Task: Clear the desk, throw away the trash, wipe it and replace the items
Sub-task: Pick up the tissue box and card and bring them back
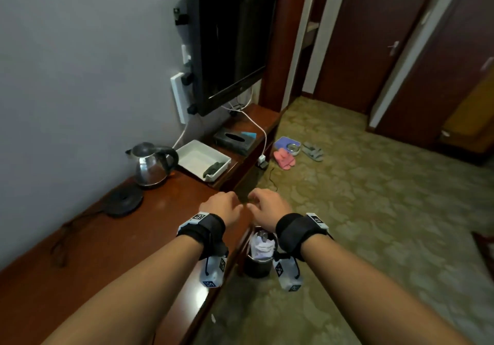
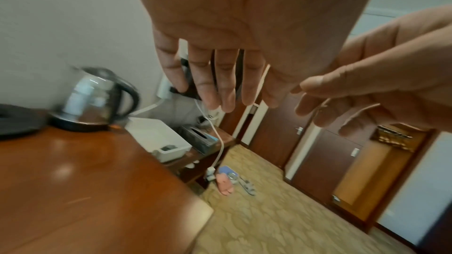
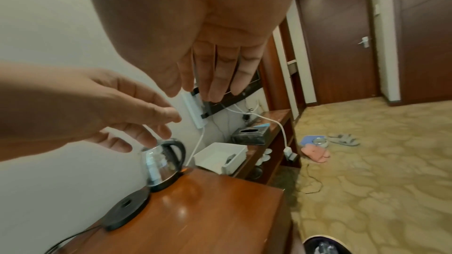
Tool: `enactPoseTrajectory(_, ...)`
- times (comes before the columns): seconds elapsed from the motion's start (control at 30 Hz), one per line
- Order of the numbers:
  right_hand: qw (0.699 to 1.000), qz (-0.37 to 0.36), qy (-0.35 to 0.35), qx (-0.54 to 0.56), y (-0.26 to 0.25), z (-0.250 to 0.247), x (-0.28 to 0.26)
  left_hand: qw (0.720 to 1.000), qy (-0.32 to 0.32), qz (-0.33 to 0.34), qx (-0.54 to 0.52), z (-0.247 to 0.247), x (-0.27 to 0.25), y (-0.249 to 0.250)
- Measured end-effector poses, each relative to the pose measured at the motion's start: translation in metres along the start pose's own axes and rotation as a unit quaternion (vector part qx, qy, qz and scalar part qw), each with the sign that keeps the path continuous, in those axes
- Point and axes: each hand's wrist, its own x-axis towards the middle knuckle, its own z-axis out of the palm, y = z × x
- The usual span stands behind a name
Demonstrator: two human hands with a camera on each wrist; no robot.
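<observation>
Dark round trash bin (image 1: 258,269) with white crumpled waste inside stands on the carpet, just beside the front edge of the reddish-brown wooden tabletop (image 1: 115,259) and below the wrists. Left hand (image 1: 222,207) and right hand (image 1: 267,205) hover close together over the tabletop's front right corner. Left is above the wood, right is just off the edge. Left fingers (image 2: 205,84) are straight and slightly spread and hold nothing. Right fingers (image 3: 217,76) are also loose and extended, nothing in them; thumb sits close to forefinger, can't tell if they touch.

At the back edge by the wall lies a black round kettle base (image 1: 123,201), its dark cord trailing along the wall side. Steel kettle with black handle (image 1: 152,164) stands upright on the wood just beside the base, not on it.

Further on, a lower tabletop section carries a white rectangular plastic tray (image 1: 197,155) with a small dark item (image 1: 213,169) in its near corner. Beyond the tray is a dark tissue box (image 1: 234,140). A white cable (image 1: 260,128) hangs over that section's front edge.

Black flat TV (image 1: 235,48) is on the wall above. Pink slippers (image 1: 284,159) and grey sandals (image 1: 312,151) are on the floor past the end.
</observation>
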Motion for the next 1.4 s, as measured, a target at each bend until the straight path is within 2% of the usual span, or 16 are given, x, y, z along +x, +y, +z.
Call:
enactPoseTrajectory(0.2, 0.996, 0.088, 0.032, 0.006, 0.104, -0.055, 0.067, 0.998, -0.019, 0.059, 0.021, 0.009, 0.117, 0.081)
enactPoseTrajectory(0.37, 0.992, 0.122, 0.033, 0.019, 0.196, -0.080, 0.123, 0.998, -0.027, 0.059, 0.027, 0.031, 0.209, 0.140)
enactPoseTrajectory(0.57, 0.996, 0.087, 0.022, 0.011, 0.305, -0.110, 0.218, 1.000, -0.025, 0.010, 0.001, 0.068, 0.320, 0.206)
enactPoseTrajectory(0.73, 0.998, 0.048, -0.027, -0.004, 0.367, -0.137, 0.300, 0.997, -0.016, -0.055, -0.045, 0.074, 0.393, 0.241)
enactPoseTrajectory(0.87, 0.999, 0.020, -0.049, 0.000, 0.394, -0.145, 0.368, 0.992, -0.002, -0.113, -0.057, 0.071, 0.445, 0.246)
enactPoseTrajectory(1.03, 0.996, -0.036, -0.074, 0.017, 0.408, -0.126, 0.463, 0.984, 0.008, -0.163, -0.078, 0.073, 0.523, 0.231)
enactPoseTrajectory(1.2, 0.991, -0.064, -0.118, -0.007, 0.402, -0.118, 0.566, 0.975, 0.042, -0.192, -0.106, 0.062, 0.607, 0.205)
enactPoseTrajectory(1.4, 0.981, -0.117, -0.154, 0.004, 0.375, -0.113, 0.672, 0.958, 0.037, -0.256, -0.121, 0.042, 0.666, 0.155)
